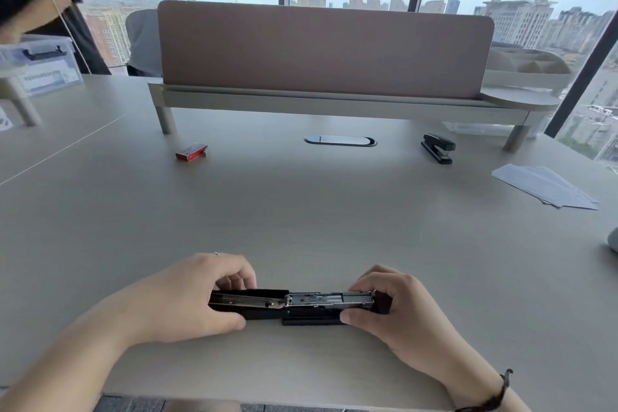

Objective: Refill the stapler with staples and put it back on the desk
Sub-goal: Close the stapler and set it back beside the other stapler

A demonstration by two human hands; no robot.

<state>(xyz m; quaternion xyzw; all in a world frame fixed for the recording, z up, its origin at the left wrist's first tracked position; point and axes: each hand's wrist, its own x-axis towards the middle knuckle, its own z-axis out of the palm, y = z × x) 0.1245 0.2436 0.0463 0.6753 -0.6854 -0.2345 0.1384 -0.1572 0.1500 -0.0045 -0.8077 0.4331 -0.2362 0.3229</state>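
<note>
A black stapler [301, 306] lies flipped wide open on the desk near its front edge, its metal staple channel facing up. My left hand [190, 298] grips the lid half on the left. My right hand [398, 304] holds the magazine end on the right, thumb on the near side. A small red staple box [191, 151] lies far off at the back left of the desk. A second black stapler [438, 147], closed, stands at the back right.
A pink divider panel [324, 47] on a raised shelf crosses the back of the desk. A cable grommet [340, 140] sits in the middle. White sheets of paper [545, 186] lie at the right. A clear storage box [40, 63] stands at the back left.
</note>
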